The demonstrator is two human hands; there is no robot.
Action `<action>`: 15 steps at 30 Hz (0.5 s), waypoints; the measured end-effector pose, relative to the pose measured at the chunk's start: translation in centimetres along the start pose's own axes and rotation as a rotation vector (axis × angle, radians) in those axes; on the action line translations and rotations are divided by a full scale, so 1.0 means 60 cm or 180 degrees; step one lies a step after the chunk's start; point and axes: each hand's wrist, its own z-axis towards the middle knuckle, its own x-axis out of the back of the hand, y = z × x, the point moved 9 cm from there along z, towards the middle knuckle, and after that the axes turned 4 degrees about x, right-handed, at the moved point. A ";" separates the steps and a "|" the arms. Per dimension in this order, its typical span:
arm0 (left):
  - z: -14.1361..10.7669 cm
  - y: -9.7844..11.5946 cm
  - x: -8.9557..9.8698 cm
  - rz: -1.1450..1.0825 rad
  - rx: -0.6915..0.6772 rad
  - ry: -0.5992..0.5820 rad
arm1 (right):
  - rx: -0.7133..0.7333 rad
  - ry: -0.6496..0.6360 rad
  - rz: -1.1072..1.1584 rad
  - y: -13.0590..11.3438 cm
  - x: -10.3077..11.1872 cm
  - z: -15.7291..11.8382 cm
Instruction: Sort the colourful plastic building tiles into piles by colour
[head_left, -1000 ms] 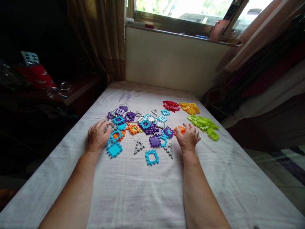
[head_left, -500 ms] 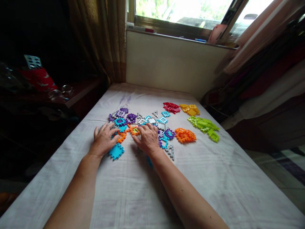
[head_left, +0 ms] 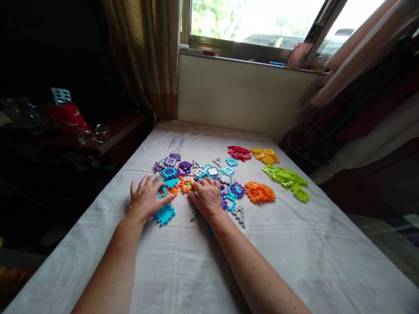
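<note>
Interlocking plastic tiles with toothed edges lie in a mixed pile. My left hand (head_left: 145,198) rests at the pile's left side, fingers spread, its thumb and fingertips touching blue and orange tiles. A flat blue tile (head_left: 165,213) lies just below that thumb. My right hand (head_left: 208,197) is over the middle of the pile, its fingers bent down close together; what is under them is hidden. Beside its fingertips is an orange frame tile (head_left: 185,184) with a bit of lime green showing in its opening. Purple tiles (head_left: 185,167) and a grey triangular tile (head_left: 240,215) lie around.
Sorted heaps lie to the right: red tiles (head_left: 239,153), yellow tiles (head_left: 265,155), lime-green tiles (head_left: 284,175) and orange tiles (head_left: 260,192). A pale cloth (head_left: 170,270) covers the table. Eyeglasses (head_left: 94,134) and a red container (head_left: 68,117) stand on a dark side surface.
The view has tilted up slightly, so everything sits lower and a little to the right. My right fingers now cover more of the lime-green bit in the orange frame tile.
</note>
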 end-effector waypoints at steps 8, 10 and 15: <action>-0.001 -0.007 0.006 0.0063 0.0060 -0.0015 | -0.0234 0.0031 -0.0222 -0.013 -0.012 0.020; 0.001 -0.015 0.006 0.0074 0.0134 -0.0028 | -0.0193 0.0043 -0.0193 -0.014 -0.010 0.019; 0.005 -0.035 0.014 0.0041 0.0357 0.0220 | -0.0197 0.0398 -0.0069 0.030 0.035 -0.009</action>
